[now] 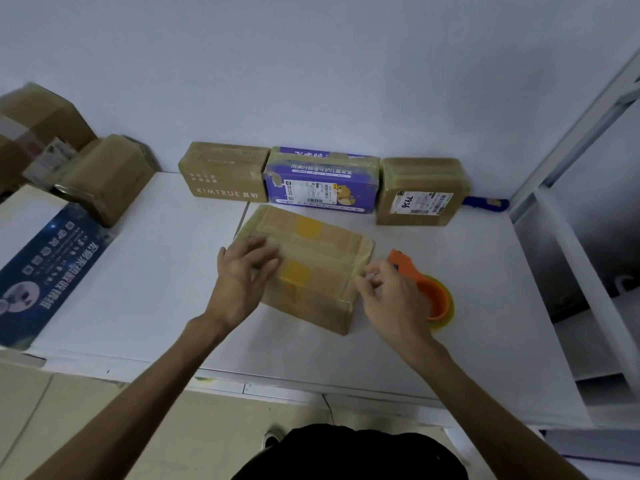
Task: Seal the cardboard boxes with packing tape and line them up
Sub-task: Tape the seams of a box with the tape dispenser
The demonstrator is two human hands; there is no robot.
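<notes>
head view. cardboard box (pixel 311 258), brown, lying flat and slightly askew on the white table (pixel 156 289), directly between the two hands. its top is banded with glossy, yellowish strips of packing tape, and two yellow patches show through, one on the far half and one on the near half. left hand (pixel 246 271): fingers straight and spread, palm down, pressing the box's top at its left end. right hand (pixel 388 296): fingers curled at the box's right top edge; whether they pinch tape or merely touch the card cannot be told. just behind the right hand, touching or nearly so, an orange tape dispenser (pixel 431 294) rests on the table. beyond both hands, against the wall, three taped boxes stand side by side: a brown kimtrue box (pixel 225 174), a purple printed box (pixel 322 181) and a brown labelled box (pixel 420 192)
</notes>
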